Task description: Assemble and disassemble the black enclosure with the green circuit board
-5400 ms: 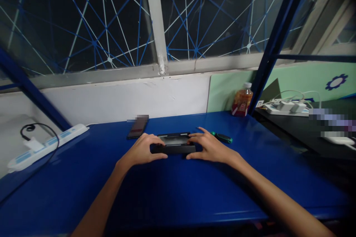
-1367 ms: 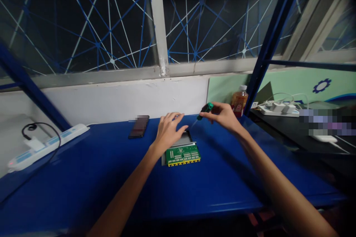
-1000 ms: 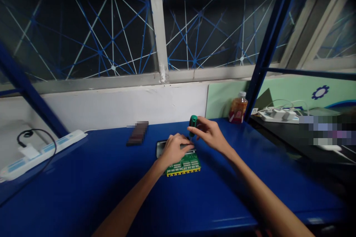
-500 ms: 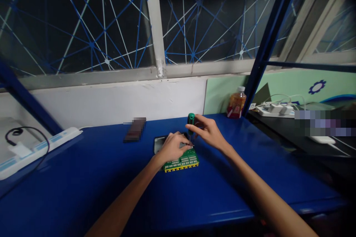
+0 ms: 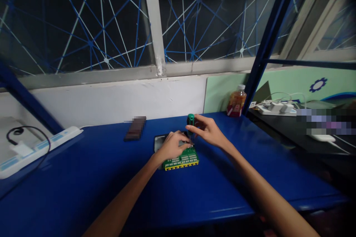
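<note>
A green circuit board (image 5: 183, 159) with a yellow strip along its front edge lies flat on the blue table. Behind it, partly under my fingers, is a dark-framed grey case (image 5: 159, 142). My left hand (image 5: 172, 145) lies over both, its thumb and fingertips drawn together beside the screwdriver's tip; whatever they pinch is too small to make out. In my right hand (image 5: 207, 130) is a green-handled screwdriver (image 5: 190, 119), held upright between thumb and fingers. Its thin shaft points down to the back right part of the board.
On the table (image 5: 91, 163), a dark flat object (image 5: 135, 129) lies behind to the left. A white power strip (image 5: 61, 139) with a black cable runs along the left side. A drink bottle (image 5: 236, 102) stands at the back right, beside a blue metal post (image 5: 263, 44).
Both hands keep nearly the same place. My left thumb and fingertips have shifted slightly by the screwdriver's tip, and the screwdriver is still upright.
</note>
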